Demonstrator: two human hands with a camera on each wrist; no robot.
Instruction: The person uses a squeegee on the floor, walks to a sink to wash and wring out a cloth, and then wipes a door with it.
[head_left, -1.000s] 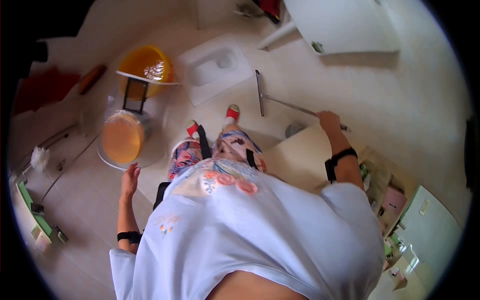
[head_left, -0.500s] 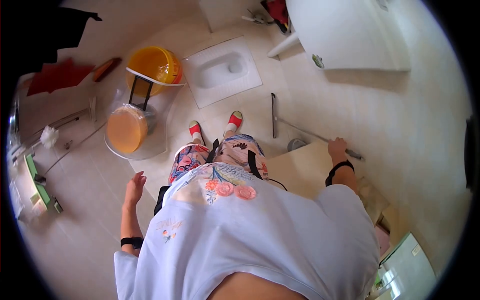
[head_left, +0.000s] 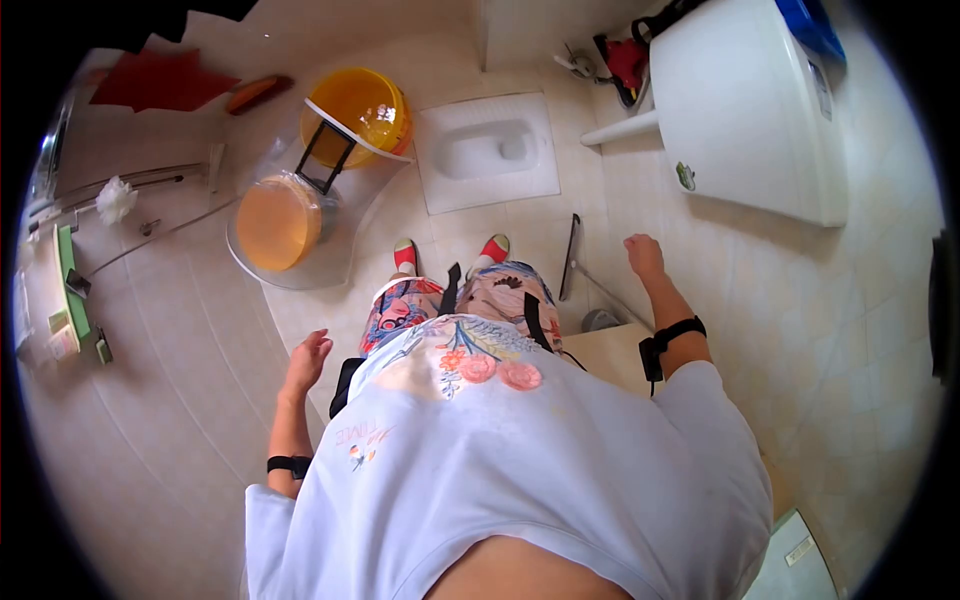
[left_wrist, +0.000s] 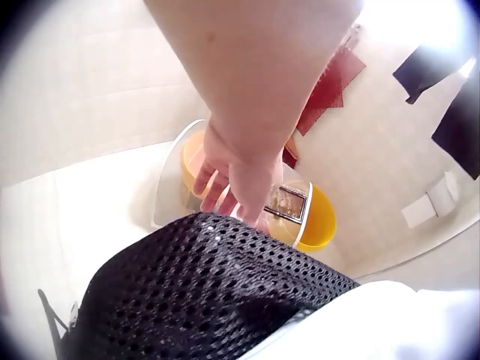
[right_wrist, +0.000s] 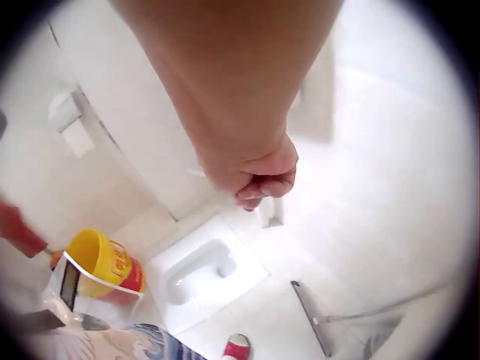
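Observation:
My left hand (head_left: 308,360) hangs beside my hip with its fingers loosely relaxed and holding nothing. In the left wrist view, the same hand (left_wrist: 240,184) overlaps a clear plastic container with a white rim (left_wrist: 161,191). My right hand (head_left: 645,256) is raised on the other side, with loosely curled fingers around nothing; the right wrist view shows this empty hand (right_wrist: 262,180) too. A floor squeegee (head_left: 570,256) is nearest to it, its blade low by the floor and its thin handle (head_left: 610,294) running partly behind my right forearm.
A white squat toilet (head_left: 488,150) is set in the floor ahead of my feet. Left of it stand a yellow bucket (head_left: 385,110) and an orange round tub (head_left: 275,225). A white cistern (head_left: 745,110) hangs at the right wall; green shelving (head_left: 70,275) is at far left.
My right hand, which overlapped the squeegee handle earlier, is now apart from it and farther forward. The head view has shifted, bringing the toilet and buckets lower and to the right.

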